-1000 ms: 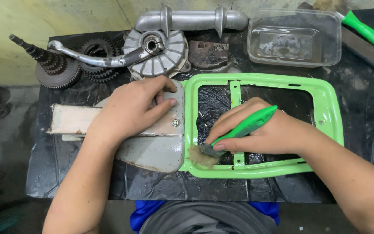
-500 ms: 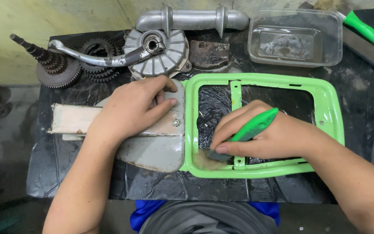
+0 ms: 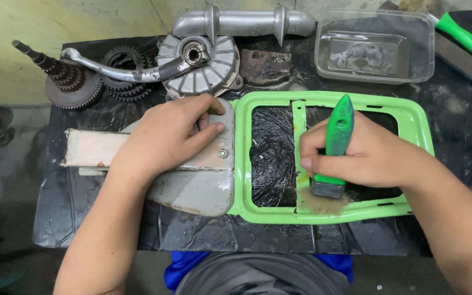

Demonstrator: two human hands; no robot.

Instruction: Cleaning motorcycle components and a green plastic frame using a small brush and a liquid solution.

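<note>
on green frame [image 3: 419, 123], right hand [image 3: 367, 155] apparently gripping paintbrush [image 3: 335, 147]

The person is working bare-armed, no gloves on the left hand [image 3: 165, 136] or right hand [image 3: 367, 155], wearing blue trousers [image 3: 184, 265] and a grey top [image 3: 252, 276].

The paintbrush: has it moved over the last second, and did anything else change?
The right hand swung the green-handled paintbrush from slanting at the frame's lower left corner to upright, bristles now on the bottom rail right of the green frame's crossbar. The left hand stayed pressed on the grey metal part; the parts behind are unmoved.
</note>
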